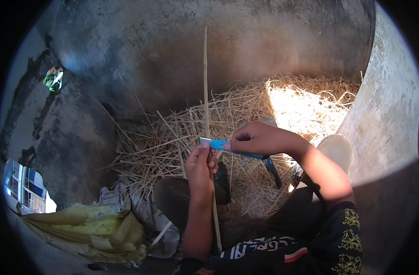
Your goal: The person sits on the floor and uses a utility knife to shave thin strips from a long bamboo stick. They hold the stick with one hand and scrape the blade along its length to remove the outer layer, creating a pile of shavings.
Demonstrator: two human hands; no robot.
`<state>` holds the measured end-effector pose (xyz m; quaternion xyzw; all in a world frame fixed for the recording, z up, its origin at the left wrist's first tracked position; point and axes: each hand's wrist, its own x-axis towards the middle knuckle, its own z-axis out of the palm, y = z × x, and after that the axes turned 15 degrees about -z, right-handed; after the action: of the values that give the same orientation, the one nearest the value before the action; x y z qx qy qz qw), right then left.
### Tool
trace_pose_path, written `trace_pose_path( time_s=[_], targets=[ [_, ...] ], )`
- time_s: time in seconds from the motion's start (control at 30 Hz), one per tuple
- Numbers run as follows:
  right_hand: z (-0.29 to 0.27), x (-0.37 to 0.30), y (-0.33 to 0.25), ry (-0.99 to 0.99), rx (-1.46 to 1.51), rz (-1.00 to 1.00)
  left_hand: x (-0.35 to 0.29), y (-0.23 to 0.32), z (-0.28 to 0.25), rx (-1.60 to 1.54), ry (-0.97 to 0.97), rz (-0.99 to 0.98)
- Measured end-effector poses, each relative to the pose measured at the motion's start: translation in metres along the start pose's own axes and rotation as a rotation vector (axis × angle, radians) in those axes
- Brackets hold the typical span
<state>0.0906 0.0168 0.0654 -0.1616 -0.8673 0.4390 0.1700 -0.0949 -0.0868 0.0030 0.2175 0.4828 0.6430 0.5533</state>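
Upright before me stands a long, thin strip that looks like bamboo (pixel 206 82), its lower end reaching down by my lap. My left hand (pixel 201 167) is closed round the strip, with the thumb near the blade. In my right hand (pixel 257 139) is a blue utility knife (pixel 218 144), its short blade out to the left. The blade lies across the strip just above my left thumb. Whether it cuts into the strip cannot be made out.
Straw-like shavings (pixel 159 156) cover the floor ahead, up to a curved concrete wall (pixel 209 55). A yellowish torn sack (pixel 90 229) and grey cloth (pixel 161 229) lie at the lower left. A dark-handled tool (pixel 272 172) rests on the shavings beyond my right hand.
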Motion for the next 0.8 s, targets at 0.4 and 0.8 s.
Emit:
trace_pose_path(
  time_s=[0.4, 0.8],
  targets=[
    [-0.002, 0.000, -0.006, 0.173, 0.444, 0.056, 0.000, 0.004, -0.004, -0.007, 0.014, -0.023],
    [-0.008, 0.003, 0.005, 0.444, 0.480, -0.078, -0.006, 0.004, 0.007, 0.002, -0.045, -0.100]
  ],
)
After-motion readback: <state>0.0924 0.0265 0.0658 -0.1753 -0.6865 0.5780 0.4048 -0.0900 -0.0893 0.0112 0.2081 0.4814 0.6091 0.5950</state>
